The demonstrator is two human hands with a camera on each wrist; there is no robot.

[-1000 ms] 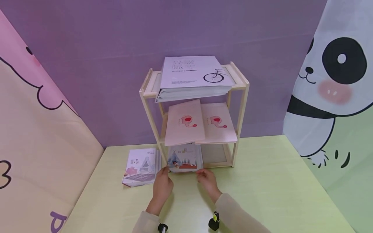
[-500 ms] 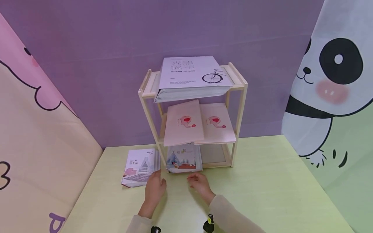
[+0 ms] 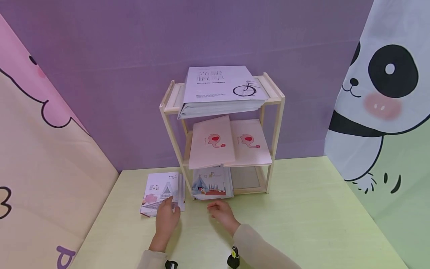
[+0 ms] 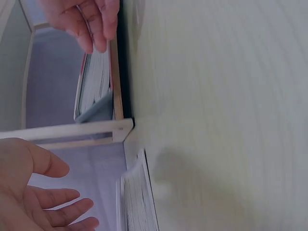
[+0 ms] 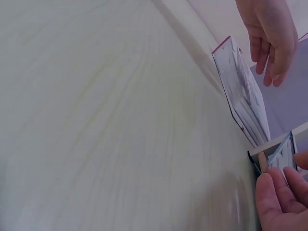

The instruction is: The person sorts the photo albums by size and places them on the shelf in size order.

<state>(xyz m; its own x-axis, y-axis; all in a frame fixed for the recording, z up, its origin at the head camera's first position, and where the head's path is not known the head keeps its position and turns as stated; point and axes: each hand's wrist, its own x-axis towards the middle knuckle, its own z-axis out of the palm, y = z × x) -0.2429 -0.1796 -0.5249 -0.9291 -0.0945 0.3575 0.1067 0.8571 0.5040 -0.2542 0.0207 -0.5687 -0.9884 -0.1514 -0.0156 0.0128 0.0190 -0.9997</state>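
My left hand point(image 3: 167, 216) hovers over the lower right part of a white book point(image 3: 161, 186) with a pink and grey cover drawing, lying on the table left of the rack. In the left wrist view its fingers point(image 4: 62, 204) are spread, with nothing between them. My right hand point(image 3: 223, 215) is just in front of the rack's bottom shelf, its fingers point(image 5: 281, 190) loosely bent and holding nothing. Right beyond it, a book with a tent picture point(image 3: 211, 183) lies on the left half of that shelf.
The pale wooden rack point(image 3: 279, 123) stands against the purple backdrop point(image 3: 100, 74). On its top lies a thick book with a bicycle point(image 3: 221, 84). Two pink elephant notebooks point(image 3: 213, 144) overlap on the middle shelf. The bottom shelf's bare panel point(image 3: 245, 177) shows at right.
Both hands have left the tent-picture book on the bottom shelf. My left hand has moved left to over the book on the table; my right hand has drawn back slightly leftward.
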